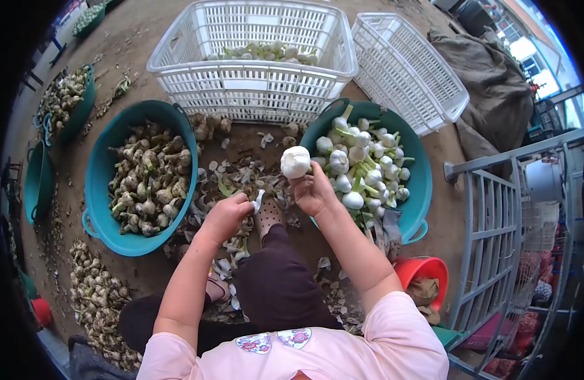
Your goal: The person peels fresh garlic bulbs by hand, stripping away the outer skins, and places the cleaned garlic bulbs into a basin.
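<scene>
A white, peeled garlic bulb (pixel 295 162) is held up in the fingers of my right hand (pixel 312 191), beside the rim of the right tub. Between the closed fingertips of my left hand (pixel 227 218) is a strip of white garlic skin (pixel 258 201), hanging apart from the bulb. The teal tub (pixel 420 190) on the right holds clean white bulbs (pixel 361 164) with short green stems. In the other teal tub (pixel 95 196), on the left, lie brown, unpeeled garlic bulbs (pixel 149 180). Shed skins (pixel 232 180) litter the ground between the tubs.
A white plastic crate (pixel 254 79) with some garlic stands ahead, and a second crate (pixel 406 69) leans beside it. Loose garlic (pixel 99 291) is heaped at lower left. To the right are a red bucket (pixel 441 278) and a metal rack (pixel 488 240).
</scene>
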`<state>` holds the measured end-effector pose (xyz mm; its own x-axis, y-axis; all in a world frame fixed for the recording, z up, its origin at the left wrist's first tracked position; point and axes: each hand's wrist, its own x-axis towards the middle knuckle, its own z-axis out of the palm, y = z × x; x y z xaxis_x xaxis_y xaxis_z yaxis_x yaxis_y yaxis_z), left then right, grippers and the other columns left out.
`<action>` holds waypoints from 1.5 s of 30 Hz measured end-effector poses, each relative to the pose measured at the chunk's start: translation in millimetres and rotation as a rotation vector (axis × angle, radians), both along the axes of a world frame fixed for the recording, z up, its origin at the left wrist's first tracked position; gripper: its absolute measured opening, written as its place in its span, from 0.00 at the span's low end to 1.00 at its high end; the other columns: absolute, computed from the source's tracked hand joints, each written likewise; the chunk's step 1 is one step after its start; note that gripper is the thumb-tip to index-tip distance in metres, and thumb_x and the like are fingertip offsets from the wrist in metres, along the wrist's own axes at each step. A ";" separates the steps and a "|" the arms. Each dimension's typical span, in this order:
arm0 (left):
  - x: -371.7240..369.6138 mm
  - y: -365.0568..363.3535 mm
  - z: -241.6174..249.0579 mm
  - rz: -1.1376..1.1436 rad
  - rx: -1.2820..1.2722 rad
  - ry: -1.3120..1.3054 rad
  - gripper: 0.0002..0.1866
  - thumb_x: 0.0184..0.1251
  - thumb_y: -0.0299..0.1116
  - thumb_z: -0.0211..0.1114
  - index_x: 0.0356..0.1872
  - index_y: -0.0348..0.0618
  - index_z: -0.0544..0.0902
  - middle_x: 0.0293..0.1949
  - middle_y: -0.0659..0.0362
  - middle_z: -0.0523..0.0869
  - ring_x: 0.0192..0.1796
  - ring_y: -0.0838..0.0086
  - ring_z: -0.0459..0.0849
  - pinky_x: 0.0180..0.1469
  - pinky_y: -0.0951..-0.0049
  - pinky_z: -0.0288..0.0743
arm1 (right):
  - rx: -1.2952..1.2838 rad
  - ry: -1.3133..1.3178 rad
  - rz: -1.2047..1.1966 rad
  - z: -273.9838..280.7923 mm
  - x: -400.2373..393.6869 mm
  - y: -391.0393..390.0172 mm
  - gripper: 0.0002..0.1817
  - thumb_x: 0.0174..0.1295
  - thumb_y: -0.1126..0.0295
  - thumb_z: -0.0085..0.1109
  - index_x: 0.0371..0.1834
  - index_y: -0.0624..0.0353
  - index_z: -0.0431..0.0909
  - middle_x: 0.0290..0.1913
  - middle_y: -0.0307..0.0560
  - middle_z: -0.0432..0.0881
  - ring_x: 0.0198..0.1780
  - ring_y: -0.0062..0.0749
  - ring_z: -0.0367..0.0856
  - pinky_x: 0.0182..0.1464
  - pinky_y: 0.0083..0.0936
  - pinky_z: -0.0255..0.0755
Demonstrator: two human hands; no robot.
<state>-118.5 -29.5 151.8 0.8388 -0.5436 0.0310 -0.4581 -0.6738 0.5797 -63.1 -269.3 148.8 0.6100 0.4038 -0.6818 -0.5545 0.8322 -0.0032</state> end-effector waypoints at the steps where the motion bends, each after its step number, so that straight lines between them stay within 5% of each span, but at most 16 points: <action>1: 7.0 10.8 -36.3 -0.038 0.139 0.178 0.15 0.50 0.16 0.60 0.40 0.42 0.83 0.38 0.54 0.83 0.41 0.55 0.83 0.41 0.61 0.78 | 0.005 0.011 -0.150 -4.5 7.1 -6.6 0.19 0.69 0.55 0.48 0.37 0.62 0.75 0.22 0.36 0.71 0.16 0.13 0.63 0.13 0.04 0.59; 2: 5.9 20.7 -72.8 -0.042 0.201 0.195 0.17 0.49 0.19 0.61 0.44 0.43 0.81 0.39 0.54 0.84 0.42 0.55 0.83 0.43 0.59 0.78 | 0.367 -0.096 -0.275 -22.3 10.2 -23.7 0.17 0.68 0.56 0.52 0.37 0.61 0.76 0.25 0.36 0.73 0.21 0.12 0.65 0.14 0.05 0.61; 5: 46.1 9.1 -93.5 -0.053 0.496 0.402 0.22 0.49 0.24 0.64 0.50 0.42 0.78 0.41 0.52 0.85 0.44 0.54 0.84 0.46 0.58 0.78 | 0.673 -0.412 -0.636 -39.0 7.0 -47.3 0.26 0.59 0.47 0.62 0.47 0.57 0.73 0.34 0.34 0.67 0.31 0.18 0.67 0.31 0.13 0.67; 7: 92.7 -1.5 -121.2 -0.077 0.698 0.532 0.21 0.52 0.33 0.66 0.48 0.39 0.78 0.37 0.48 0.85 0.43 0.53 0.84 0.46 0.57 0.78 | 0.435 -0.499 -0.651 -39.6 5.1 -44.9 0.24 0.61 0.51 0.61 0.49 0.59 0.72 0.36 0.36 0.67 0.34 0.21 0.66 0.32 0.13 0.66; 8: 124.3 -18.4 -115.9 -0.102 0.708 0.492 0.21 0.55 0.32 0.64 0.51 0.37 0.76 0.46 0.49 0.84 0.47 0.58 0.84 0.46 0.61 0.79 | 0.276 -0.485 -0.540 -51.9 2.3 -42.4 0.22 0.64 0.53 0.58 0.51 0.58 0.72 0.36 0.36 0.67 0.34 0.21 0.66 0.32 0.13 0.65; 11: 214.7 -86.2 -172.4 0.090 -0.026 -0.322 0.17 0.52 0.23 0.58 0.46 0.37 0.77 0.47 0.50 0.79 0.54 0.57 0.78 0.47 0.64 0.78 | 0.085 -0.384 -0.372 -86.2 12.7 -20.8 0.16 0.70 0.58 0.49 0.52 0.57 0.72 0.35 0.35 0.67 0.33 0.22 0.63 0.30 0.14 0.61; 14: 280.8 -153.1 -210.7 -0.201 -0.060 -0.454 0.15 0.59 0.28 0.55 0.48 0.43 0.78 0.54 0.55 0.78 0.56 0.61 0.77 0.53 0.65 0.75 | -0.089 -0.325 -0.225 -89.4 34.4 0.0 0.12 0.71 0.59 0.49 0.48 0.53 0.73 0.32 0.35 0.65 0.31 0.22 0.62 0.29 0.15 0.59; 17: 314.2 -201.7 -237.6 -0.471 0.163 -0.016 0.16 0.63 0.34 0.54 0.51 0.50 0.79 0.56 0.60 0.77 0.59 0.66 0.75 0.58 0.55 0.71 | -0.327 -0.415 -0.077 -77.8 52.1 5.4 0.10 0.71 0.59 0.48 0.44 0.52 0.73 0.30 0.35 0.65 0.29 0.23 0.62 0.28 0.16 0.58; 23: 281.0 -215.8 -270.5 -0.450 0.386 -0.070 0.15 0.64 0.38 0.53 0.48 0.56 0.83 0.54 0.64 0.78 0.64 0.69 0.69 0.61 0.26 0.53 | -0.441 -0.328 -0.073 -87.7 61.3 -0.4 0.10 0.71 0.58 0.47 0.42 0.51 0.71 0.29 0.35 0.65 0.28 0.23 0.63 0.28 0.17 0.58; 26: 254.7 -157.5 -250.2 -0.528 0.512 -0.020 0.15 0.61 0.35 0.55 0.49 0.53 0.80 0.54 0.63 0.77 0.65 0.66 0.68 0.60 0.24 0.53 | -0.423 -0.294 -0.082 -95.4 62.4 5.1 0.09 0.72 0.59 0.47 0.42 0.51 0.71 0.30 0.35 0.66 0.29 0.23 0.65 0.28 0.17 0.59; 31: 198.9 -48.3 -250.4 -0.198 0.215 -0.291 0.08 0.58 0.32 0.57 0.37 0.49 0.82 0.57 0.61 0.74 0.70 0.60 0.62 0.65 0.28 0.48 | -0.373 -0.280 -0.037 -96.8 57.3 20.4 0.13 0.72 0.59 0.46 0.50 0.55 0.71 0.31 0.38 0.69 0.31 0.25 0.67 0.29 0.18 0.61; 33: 186.1 -20.5 -227.9 -0.164 0.523 -0.186 0.10 0.54 0.33 0.60 0.38 0.47 0.83 0.63 0.59 0.72 0.71 0.53 0.61 0.67 0.30 0.45 | -0.352 -0.337 -0.033 -101.5 49.4 28.8 0.15 0.73 0.59 0.44 0.53 0.56 0.71 0.34 0.39 0.74 0.33 0.26 0.72 0.32 0.18 0.64; 37: 177.0 -20.9 -200.9 0.014 0.481 -0.046 0.18 0.47 0.33 0.68 0.42 0.44 0.80 0.62 0.55 0.73 0.70 0.47 0.61 0.69 0.31 0.40 | -0.378 -0.374 0.173 -115.8 39.1 34.0 0.16 0.73 0.58 0.45 0.54 0.56 0.71 0.40 0.37 0.79 0.38 0.21 0.78 0.39 0.16 0.70; 41: 173.5 -60.0 -197.6 0.042 0.267 -0.406 0.18 0.51 0.34 0.66 0.46 0.44 0.79 0.58 0.51 0.76 0.68 0.50 0.64 0.66 0.37 0.53 | -0.694 -0.548 0.223 -104.9 29.2 42.9 0.13 0.71 0.58 0.50 0.49 0.54 0.76 0.33 0.30 0.74 0.32 0.12 0.70 0.35 0.13 0.64; 43: 175.2 -63.2 -235.1 -0.343 0.429 0.082 0.19 0.52 0.33 0.65 0.47 0.43 0.79 0.54 0.50 0.77 0.62 0.52 0.71 0.59 0.48 0.68 | -0.679 -0.545 0.212 -102.8 22.4 43.6 0.13 0.71 0.59 0.51 0.48 0.55 0.77 0.30 0.29 0.72 0.30 0.11 0.66 0.33 0.12 0.62; 45: 175.1 -58.3 -236.6 -0.269 0.448 0.094 0.20 0.53 0.34 0.66 0.48 0.41 0.78 0.52 0.49 0.77 0.59 0.52 0.74 0.56 0.52 0.71 | -0.672 -0.519 0.170 -103.4 12.8 43.9 0.12 0.70 0.61 0.53 0.49 0.55 0.77 0.30 0.29 0.72 0.31 0.11 0.68 0.34 0.12 0.63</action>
